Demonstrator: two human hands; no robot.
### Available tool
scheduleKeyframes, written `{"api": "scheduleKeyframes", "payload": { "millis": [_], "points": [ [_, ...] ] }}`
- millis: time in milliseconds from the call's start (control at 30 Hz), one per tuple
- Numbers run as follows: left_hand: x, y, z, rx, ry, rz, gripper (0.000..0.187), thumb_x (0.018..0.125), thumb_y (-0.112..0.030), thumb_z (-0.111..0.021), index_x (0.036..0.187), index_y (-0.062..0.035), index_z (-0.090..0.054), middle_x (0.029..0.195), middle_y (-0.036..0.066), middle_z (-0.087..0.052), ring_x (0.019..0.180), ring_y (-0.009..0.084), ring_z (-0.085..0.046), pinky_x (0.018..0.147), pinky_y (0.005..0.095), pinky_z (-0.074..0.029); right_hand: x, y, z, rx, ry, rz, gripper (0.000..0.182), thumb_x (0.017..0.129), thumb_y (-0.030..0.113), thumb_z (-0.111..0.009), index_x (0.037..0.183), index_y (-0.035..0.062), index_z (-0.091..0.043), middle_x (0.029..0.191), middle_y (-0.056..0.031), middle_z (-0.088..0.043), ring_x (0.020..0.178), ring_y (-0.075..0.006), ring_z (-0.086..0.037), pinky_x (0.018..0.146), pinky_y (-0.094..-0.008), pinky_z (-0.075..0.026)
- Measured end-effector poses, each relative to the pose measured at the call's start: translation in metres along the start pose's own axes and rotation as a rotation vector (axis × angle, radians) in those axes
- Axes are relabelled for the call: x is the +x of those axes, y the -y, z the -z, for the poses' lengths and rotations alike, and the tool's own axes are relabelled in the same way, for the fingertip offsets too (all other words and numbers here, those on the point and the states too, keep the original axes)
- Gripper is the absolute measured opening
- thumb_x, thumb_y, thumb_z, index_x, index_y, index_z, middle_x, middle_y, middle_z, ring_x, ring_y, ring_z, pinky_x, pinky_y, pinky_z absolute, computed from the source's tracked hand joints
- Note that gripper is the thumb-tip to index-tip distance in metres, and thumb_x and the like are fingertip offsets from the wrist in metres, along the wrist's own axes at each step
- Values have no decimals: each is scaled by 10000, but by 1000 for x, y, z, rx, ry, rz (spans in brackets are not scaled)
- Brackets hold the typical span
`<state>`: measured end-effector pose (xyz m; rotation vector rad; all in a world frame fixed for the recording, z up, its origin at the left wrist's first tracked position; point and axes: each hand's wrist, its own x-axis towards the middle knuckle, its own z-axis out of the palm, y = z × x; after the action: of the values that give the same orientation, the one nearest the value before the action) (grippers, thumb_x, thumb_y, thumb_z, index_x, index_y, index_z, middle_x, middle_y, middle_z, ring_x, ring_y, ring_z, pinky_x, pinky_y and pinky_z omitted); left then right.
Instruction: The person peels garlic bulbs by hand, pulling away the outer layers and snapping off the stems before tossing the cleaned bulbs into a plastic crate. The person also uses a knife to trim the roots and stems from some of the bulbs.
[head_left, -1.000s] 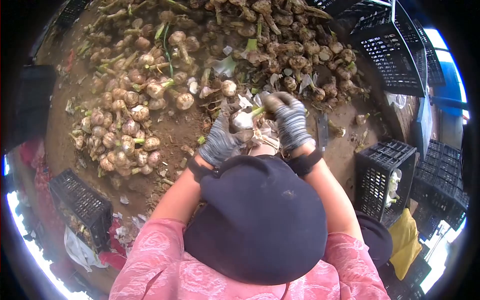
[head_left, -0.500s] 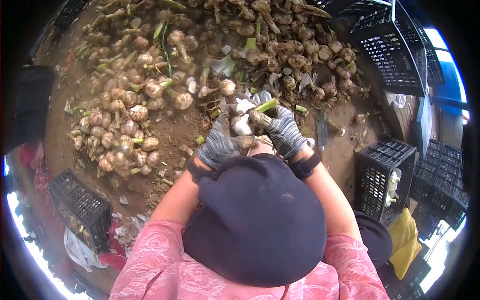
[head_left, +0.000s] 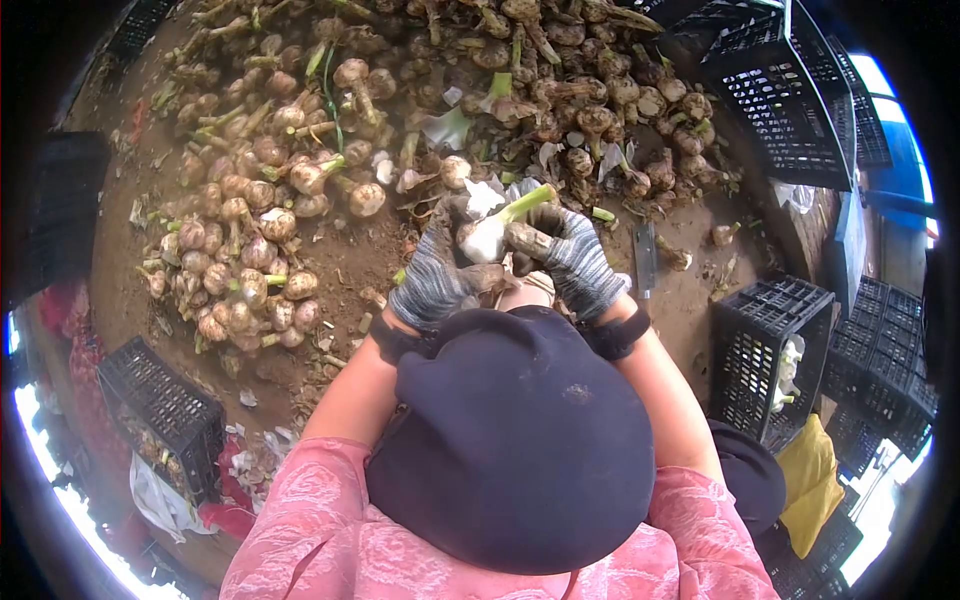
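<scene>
Both hands wear grey striped gloves with dirty fingertips. Between them is a garlic bulb (head_left: 484, 240), white where its outer skin is off, with a green stem slanting up to the right. My left hand (head_left: 437, 268) is closed round the bulb's left side. My right hand (head_left: 568, 252) pinches at the stem and the bulb's right side, its thumb pointing left. A loose white flap of skin (head_left: 484, 198) stands up above the bulb. Just beyond the hands lies another garlic bulb (head_left: 455, 172) on the heap.
A large heap of unpeeled garlic (head_left: 590, 95) spreads ahead, with more bulbs (head_left: 250, 250) to the left. A knife (head_left: 645, 260) lies on the soil at right. Black crates stand at right (head_left: 770, 350), upper right (head_left: 775, 110) and lower left (head_left: 160, 410). A yellow cloth (head_left: 810, 485) lies lower right.
The garlic bulb has turned, so more of its green stem and white side show. My right hand has shifted slightly right and down; my left hand has hardly moved.
</scene>
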<state>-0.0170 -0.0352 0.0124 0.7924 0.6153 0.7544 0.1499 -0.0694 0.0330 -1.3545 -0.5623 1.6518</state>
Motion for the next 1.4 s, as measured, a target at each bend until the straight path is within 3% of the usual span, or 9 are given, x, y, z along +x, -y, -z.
{"api": "scheduleKeyframes", "payload": {
  "millis": [67, 133, 467, 667, 933, 1000, 1067, 1200, 1400],
  "points": [
    [0, 4, 1, -115, -9, 44, 738, 606, -77, -778, 1216, -98, -363, 1182, 78, -477, 1050, 186, -494, 889, 333, -431, -1, 0, -2, -50, -20, -20, 239, 772, 151, -674, 928, -20, -616, 768, -32, -621, 648, -89, -554, 581, -215, -456],
    [5, 16, 11, 174, 47, -230, 736, 610, -76, -777, 1216, -99, -359, 1175, 76, -479, 1050, 182, -492, 895, 328, -427, 1, 0, -1, -263, -56, 20, 223, 774, 150, -667, 917, -16, -626, 751, -21, -622, 637, -67, -536, 567, -207, -435],
    [2, 8, 12, 3, -105, 6, 683, 627, -87, -749, 1212, -61, -399, 1101, 109, -520, 988, 199, -534, 874, 327, -454, 8, -16, 3, -625, -279, 316, 220, 771, 126, -637, 928, -26, -606, 874, -168, -647, 784, -230, -636, 693, -305, -494],
    [2, 7, 9, -249, -101, 110, 705, 623, -215, -761, 1208, -51, -403, 1087, 124, -524, 972, 214, -543, 874, 320, -452, 0, 0, -1, -198, -173, 155, 212, 799, 147, -637, 964, 18, -605, 851, -58, -631, 776, -124, -577, 711, -274, -476],
    [8, 21, 24, 416, -174, -167, 623, 674, -190, -760, 1182, -39, -432, 1040, 94, -556, 928, 194, -553, 816, 304, -474, 3, -10, -1, -678, -76, 247, 215, 757, 40, -641, 965, -5, -611, 898, -56, -636, 804, -89, -568, 737, -240, -470],
    [9, 11, 22, 378, -189, -82, 544, 707, -216, -730, 1136, -9, -469, 963, 100, -587, 864, 195, -583, 770, 303, -497, 3, -14, 0, -512, -93, 382, 177, 739, 52, -644, 908, 3, -630, 818, -111, -649, 762, -160, -616, 703, -303, -492],
    [10, 3, 16, -70, -116, 13, 462, 750, -246, -681, 1089, 14, -506, 923, 101, -606, 827, 198, -604, 732, 313, -515, 2, -11, -1, -377, -102, 336, 172, 746, 79, -645, 888, -15, -626, 793, -88, -641, 746, -147, -599, 688, -295, -487],
    [3, 10, 23, -318, -190, 190, 371, 779, -188, -621, 1087, -16, -506, 1017, 110, -566, 896, 197, -583, 779, 305, -520, 3, -11, 5, 7, -36, 80, 174, 785, 113, -623, 907, -11, -618, 809, -59, -624, 735, -126, -581, 673, -263, -482],
    [2, 2, 18, -235, -107, 140, 393, 775, -171, -594, 1120, -13, -492, 1015, 105, -569, 885, 186, -590, 760, 295, -523, 4, -8, 7, 45, -229, 76, 182, 796, 98, -610, 933, -21, -596, 819, -66, -619, 714, -130, -588, 655, -255, -491]
  ]
}}
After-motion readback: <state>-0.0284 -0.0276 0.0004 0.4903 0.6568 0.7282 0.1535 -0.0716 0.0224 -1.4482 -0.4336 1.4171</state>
